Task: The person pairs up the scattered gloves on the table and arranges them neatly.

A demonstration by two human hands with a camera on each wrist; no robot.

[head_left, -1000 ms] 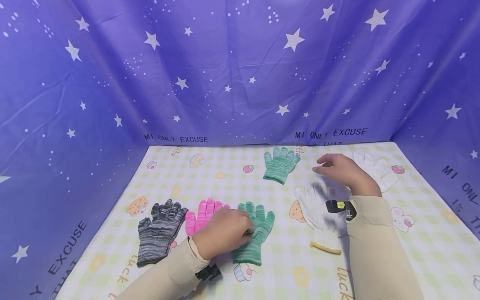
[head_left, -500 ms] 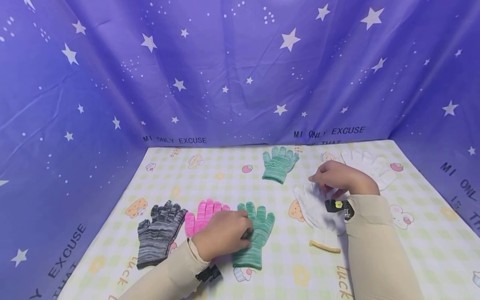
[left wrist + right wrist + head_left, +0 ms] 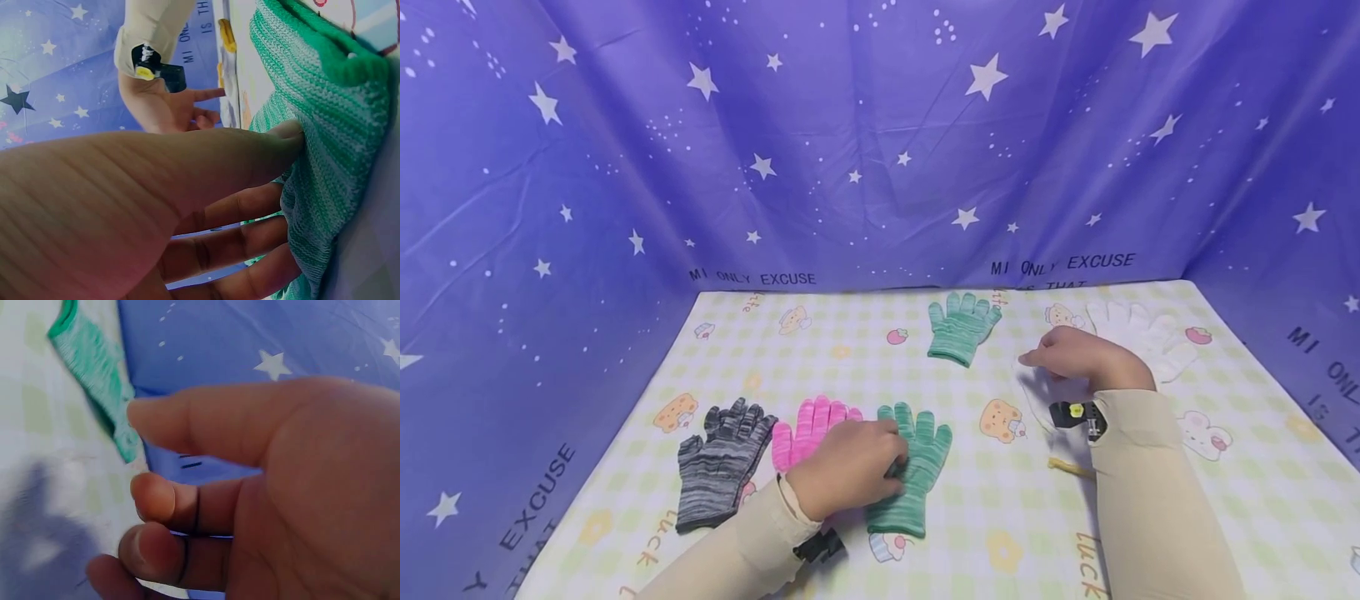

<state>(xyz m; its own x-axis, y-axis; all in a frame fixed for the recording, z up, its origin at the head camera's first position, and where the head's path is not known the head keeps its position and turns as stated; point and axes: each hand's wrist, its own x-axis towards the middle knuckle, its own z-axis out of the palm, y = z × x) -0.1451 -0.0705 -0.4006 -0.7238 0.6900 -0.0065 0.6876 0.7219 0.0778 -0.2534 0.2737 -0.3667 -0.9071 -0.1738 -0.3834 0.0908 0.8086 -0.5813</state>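
fingers (image 3: 250, 239) (left hand (image 3: 848, 467)) touch green glove (image 3: 917, 477), one of two

Starry purple curtain (image 3: 865, 108): black "MI ONLY EXCUSE", repeated, "THAT" below. Checked tablecloth (image 3: 880, 375): "luck" front left, front right; "ife" legible far left.

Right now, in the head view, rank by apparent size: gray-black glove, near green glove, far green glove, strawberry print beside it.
1. Gray-black glove and near green glove: alike, unranked; the left hand partly covers the green one.
2. Far green glove; being farther may shrink it.
3. Strawberry print.
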